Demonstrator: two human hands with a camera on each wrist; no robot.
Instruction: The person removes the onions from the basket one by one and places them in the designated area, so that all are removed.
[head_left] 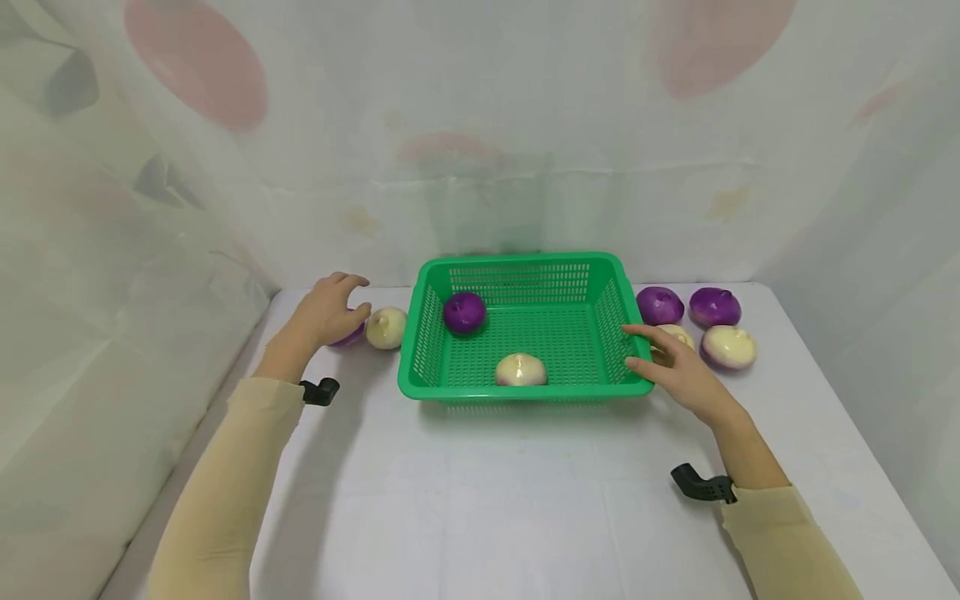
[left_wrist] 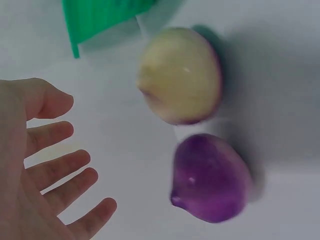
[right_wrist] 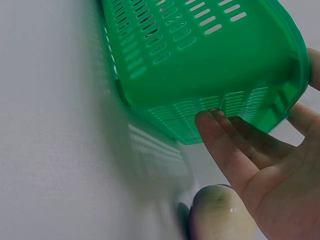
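**Hands flank green basket, neither holding an onion**

Left hand (head_left: 327, 310) hovers over the purple onion (head_left: 349, 337) at the far left of the counter (head_left: 480, 500). Fingers (left_wrist: 60, 167) spread and relaxed in the left wrist view, gripping nothing, clear gap to the onion. From the head view the hand covers most of that onion; contact cannot be told there.

White onion (head_left: 386, 327) sits just beside the purple one, between it and the basket's left wall. Left wrist view shows the two onions close together, both resting on the counter.

Right hand (head_left: 673, 367) is at the near right corner of the green basket (head_left: 525, 265). Fingers (right_wrist: 227, 150) straight, tips against the outside of the basket wall just under the rim; thumb over the rim edge. Loose, not clamped.

Second white onion (head_left: 678, 335) lies just behind the right hand, partly hidden by it; right wrist view shows it below the palm on the counter, touching or not unclear.

Inside the basket: one purple onion (head_left: 464, 312) at the back left, one white onion (head_left: 521, 370) against the near wall, well apart.

Right of the basket: two purple onions (head_left: 660, 305) side by side at the back, a white one with a purple edge (head_left: 728, 347) in front of them.

Light sleeves on both arms, black wrist mounts (head_left: 701, 485).
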